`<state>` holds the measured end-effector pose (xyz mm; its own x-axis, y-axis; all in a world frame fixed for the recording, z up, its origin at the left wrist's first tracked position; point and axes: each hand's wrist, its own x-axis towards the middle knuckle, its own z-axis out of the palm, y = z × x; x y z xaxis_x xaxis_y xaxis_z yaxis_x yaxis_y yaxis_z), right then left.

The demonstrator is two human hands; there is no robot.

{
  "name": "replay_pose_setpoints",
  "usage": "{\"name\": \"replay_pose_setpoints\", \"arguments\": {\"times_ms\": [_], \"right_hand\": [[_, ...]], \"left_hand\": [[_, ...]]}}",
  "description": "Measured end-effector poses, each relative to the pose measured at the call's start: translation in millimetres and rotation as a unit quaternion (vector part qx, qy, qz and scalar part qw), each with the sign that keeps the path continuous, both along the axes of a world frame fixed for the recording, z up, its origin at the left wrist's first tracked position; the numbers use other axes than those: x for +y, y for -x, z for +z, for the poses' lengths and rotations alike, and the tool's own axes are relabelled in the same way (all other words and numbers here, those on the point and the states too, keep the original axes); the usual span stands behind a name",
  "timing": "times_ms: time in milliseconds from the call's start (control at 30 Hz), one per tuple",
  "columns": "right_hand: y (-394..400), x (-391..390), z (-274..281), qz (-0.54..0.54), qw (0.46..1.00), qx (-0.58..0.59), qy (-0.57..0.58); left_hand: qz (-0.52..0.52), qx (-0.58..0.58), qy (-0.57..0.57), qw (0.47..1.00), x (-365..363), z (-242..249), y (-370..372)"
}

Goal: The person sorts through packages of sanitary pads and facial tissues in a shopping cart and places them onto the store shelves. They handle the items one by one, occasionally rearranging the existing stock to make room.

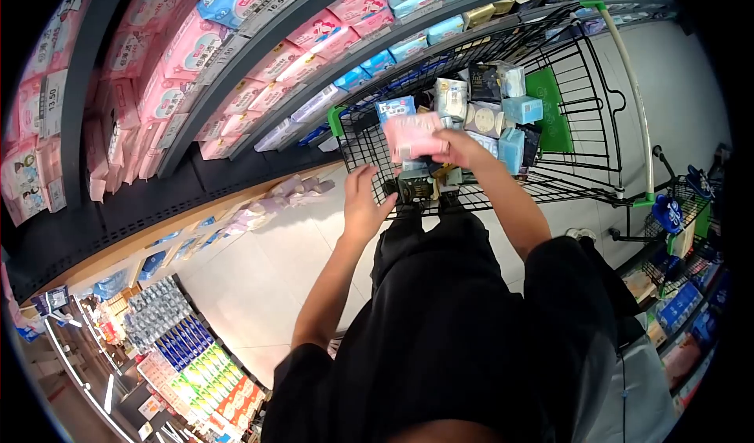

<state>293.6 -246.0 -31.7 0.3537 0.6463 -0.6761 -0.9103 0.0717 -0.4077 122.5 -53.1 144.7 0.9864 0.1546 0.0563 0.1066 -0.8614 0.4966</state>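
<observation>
A pink soft package (pixel 414 136) is gripped at its right end by my right hand (pixel 465 149), over the black wire shopping cart (pixel 585 97). My left hand (pixel 364 201) is near the cart's front left edge, fingers apart, holding nothing. Under and beside the pink package, the cart holds several packs: a blue one (pixel 396 108) at the left, a white one (pixel 451 97), a black one (pixel 484 82) and a light blue one (pixel 523 110). The lower packs are partly hidden by the pink package and my right hand.
Shelves (pixel 236 58) with rows of pink, blue and white packs run along the left and top. A second cart (pixel 682 215) stands at the right, and a person's shoe (pixel 580 233) shows near it. Stacked boxed goods (pixel 206 372) are at the lower left.
</observation>
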Motion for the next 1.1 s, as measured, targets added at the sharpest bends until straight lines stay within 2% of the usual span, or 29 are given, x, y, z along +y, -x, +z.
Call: {"name": "replay_pose_setpoints", "arguments": {"times_ms": [133,233,300,367,400,433,467,500,533,567,700,800,833,900,967,1000,1033,1067,1100], "right_hand": [[35,-18,60,0.064,0.998,-0.014,0.003],[45,-18,77,0.054,0.997,-0.051,-0.021],[44,-16,93,0.048,0.996,-0.077,-0.019],[29,-16,93,0.049,0.994,-0.06,-0.077],[23,-17,94,0.052,0.992,-0.053,-0.106],[19,-21,116,0.004,0.993,-0.054,-0.104],[18,-21,118,-0.016,0.991,-0.11,-0.077],[14,-19,119,-0.036,0.984,-0.166,-0.05],[11,-18,122,-0.057,0.973,-0.222,-0.025],[8,-16,125,-0.043,0.964,-0.262,-0.015],[15,-11,153,0.026,0.965,-0.244,-0.088],[27,-11,164,0.068,0.958,-0.27,-0.068],[30,-10,155,0.051,0.957,-0.277,-0.062],[36,-10,147,0.01,0.96,-0.271,-0.066],[41,-14,138,-0.012,0.962,-0.26,-0.081],[44,-17,155,-0.019,0.96,-0.25,-0.122],[47,-22,174,-0.02,0.962,-0.244,-0.123],[43,-28,170,0.004,0.954,-0.257,-0.154],[42,-32,174,0.011,0.952,-0.271,-0.141]], "left_hand": [[-0.149,0.008,-0.056,0.987,-16,4,-27],[-0.18,0.008,-0.121,0.976,-22,-10,-35],[-0.171,0.015,-0.116,0.978,-19,-12,-40],[-0.144,-0.015,-0.094,0.985,-12,-11,-46],[-0.076,0.017,-0.009,0.997,-6,-11,-50],[-0.005,0.048,0.077,0.996,1,-11,-53],[0.066,0.077,0.162,0.981,6,-11,-53],[0.136,0.088,0.367,0.916,6,-6,-54],[0.195,0.092,0.554,0.804,5,0,-54],[0.202,0.077,0.632,0.744,4,7,-51],[0.188,0.049,0.698,0.689,-10,22,-40],[0.181,0.038,0.702,0.688,-19,19,-33],[0.173,0.03,0.701,0.692,-22,14,-30],[0.162,-0.005,0.581,0.798,-32,1,-26],[0.194,0.05,0.543,0.815,-36,24,-22],[0.179,0.005,0.545,0.819,-34,25,-22],[0.193,0.0,0.595,0.78,-24,34,-26],[0.201,-0.001,0.647,0.736,-17,46,-27],[0.182,-0.101,0.679,0.704,-10,65,-33]]}}
